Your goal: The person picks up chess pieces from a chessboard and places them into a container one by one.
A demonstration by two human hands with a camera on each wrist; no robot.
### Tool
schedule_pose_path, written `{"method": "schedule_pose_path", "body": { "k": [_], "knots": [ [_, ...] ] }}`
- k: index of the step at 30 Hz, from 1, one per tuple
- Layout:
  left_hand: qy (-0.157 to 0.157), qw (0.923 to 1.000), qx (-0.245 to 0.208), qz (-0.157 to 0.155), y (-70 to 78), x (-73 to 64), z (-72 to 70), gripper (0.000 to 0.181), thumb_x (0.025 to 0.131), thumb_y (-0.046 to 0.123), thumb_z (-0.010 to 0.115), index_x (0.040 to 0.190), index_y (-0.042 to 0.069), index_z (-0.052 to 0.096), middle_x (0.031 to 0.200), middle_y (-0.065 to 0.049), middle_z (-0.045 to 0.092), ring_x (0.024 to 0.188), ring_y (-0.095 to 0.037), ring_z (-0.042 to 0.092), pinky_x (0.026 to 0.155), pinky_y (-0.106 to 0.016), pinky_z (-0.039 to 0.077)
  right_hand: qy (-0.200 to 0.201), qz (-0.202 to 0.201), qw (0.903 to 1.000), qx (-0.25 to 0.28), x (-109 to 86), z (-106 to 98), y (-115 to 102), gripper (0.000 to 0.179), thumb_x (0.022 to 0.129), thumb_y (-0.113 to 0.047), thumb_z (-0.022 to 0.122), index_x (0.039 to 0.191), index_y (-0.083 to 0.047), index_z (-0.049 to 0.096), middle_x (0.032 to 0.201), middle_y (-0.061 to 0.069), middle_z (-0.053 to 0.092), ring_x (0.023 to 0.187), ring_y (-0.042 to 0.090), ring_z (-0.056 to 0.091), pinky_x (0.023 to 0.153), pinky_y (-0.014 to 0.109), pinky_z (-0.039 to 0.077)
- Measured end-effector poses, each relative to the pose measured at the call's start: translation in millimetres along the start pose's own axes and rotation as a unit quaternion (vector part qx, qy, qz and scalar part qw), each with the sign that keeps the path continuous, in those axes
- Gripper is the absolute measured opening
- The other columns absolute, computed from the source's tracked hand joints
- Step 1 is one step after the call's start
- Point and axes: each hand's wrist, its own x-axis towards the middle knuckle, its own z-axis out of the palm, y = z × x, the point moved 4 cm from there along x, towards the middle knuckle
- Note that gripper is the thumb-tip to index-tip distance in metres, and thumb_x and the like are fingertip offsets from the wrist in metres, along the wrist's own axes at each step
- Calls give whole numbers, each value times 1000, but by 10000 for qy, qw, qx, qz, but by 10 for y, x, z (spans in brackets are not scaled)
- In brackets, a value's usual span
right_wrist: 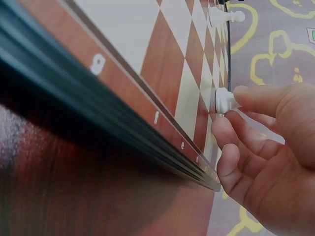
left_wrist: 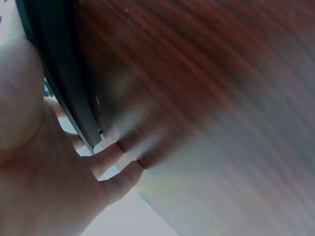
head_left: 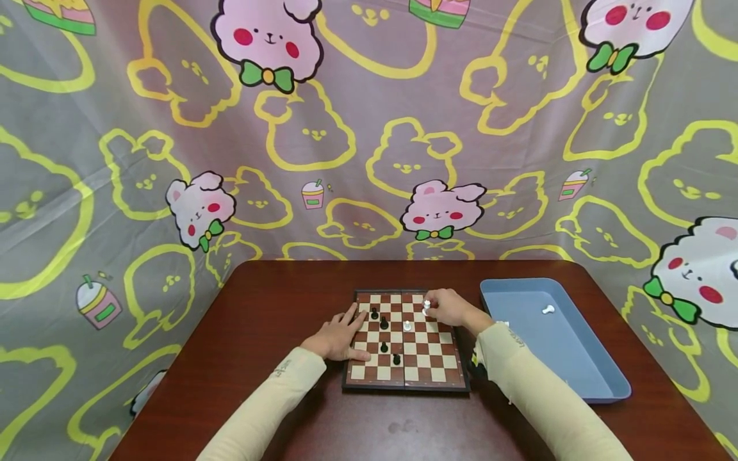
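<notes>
A brown and cream chessboard point(head_left: 423, 368) lies on the table. My left hand point(head_left: 336, 336) rests on its left edge, thumb and fingers spread; in the left wrist view, the left hand point(left_wrist: 54, 172) lies around the black rim. At the far right part of the board, my right hand point(head_left: 452, 308) pinches a white chess piece point(right_wrist: 225, 101) between thumb and fingers, its base at the board surface. A white pawn point(head_left: 407, 326) stands nearer the middle. Several black chess pieces point(head_left: 384, 346) stand on the left half.
Right of the board is a blue tray point(head_left: 567, 346) with a white chess piece point(head_left: 548, 309) lying in it. My right forearm crosses over the tray's near left side and hides part of it. A patterned curtain point(head_left: 369, 141) hangs behind the brown table point(head_left: 254, 314).
</notes>
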Motion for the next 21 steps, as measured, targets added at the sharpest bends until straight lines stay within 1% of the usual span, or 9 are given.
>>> {"method": "schedule_pose_path", "body": {
  "k": [6, 10, 13, 17, 21],
  "knots": [
    [54, 10000, 3, 54, 13, -11, -1, 103, 77, 71, 54, 154, 18, 11, 158, -12, -2, 137, -40, 22, 101, -56, 30, 67, 16, 10000, -47, -17, 6, 0, 8, 91, -11, 63, 99, -8, 65, 84, 1, 63, 61, 12, 55, 56, 31, 43],
    [56, 10000, 7, 58, 12, -6, 4, 103, 77, 72, 53, 154, 19, 10, 158, -12, -2, 137, -40, 22, 101, -57, 29, 112, 96, 9999, -24, -18, 18, 18, 5, 92, -13, 63, 95, -10, 65, 81, -1, 62, 61, 12, 55, 56, 30, 43],
    [63, 10000, 13, 33, 9, 2, 7, 103, 77, 72, 53, 154, 20, 10, 158, -11, -2, 137, -40, 22, 101, -56, 30, 130, 58, 9999, -35, -32, 17, 32, 4, 92, -13, 62, 93, -10, 65, 80, -1, 61, 60, 13, 53, 55, 30, 42],
    [39, 10000, 26, -2, -3, 14, 21, 103, 76, 73, 53, 154, 21, 10, 158, -11, -3, 137, -40, 23, 101, -57, 31, 194, -17, 9998, -46, -74, -15, 39, 4, 92, -13, 62, 92, -11, 66, 77, -2, 60, 57, 14, 50, 54, 30, 40],
    [53, 10000, 10, -4, -6, 3, 13, 103, 76, 72, 54, 154, 20, 11, 158, -12, -2, 136, -40, 24, 100, -57, 31, 265, -90, 9996, -67, -136, -95, 20, 5, 92, -14, 62, 93, -11, 66, 76, -2, 61, 54, 13, 51, 53, 31, 41]
  ]
}}
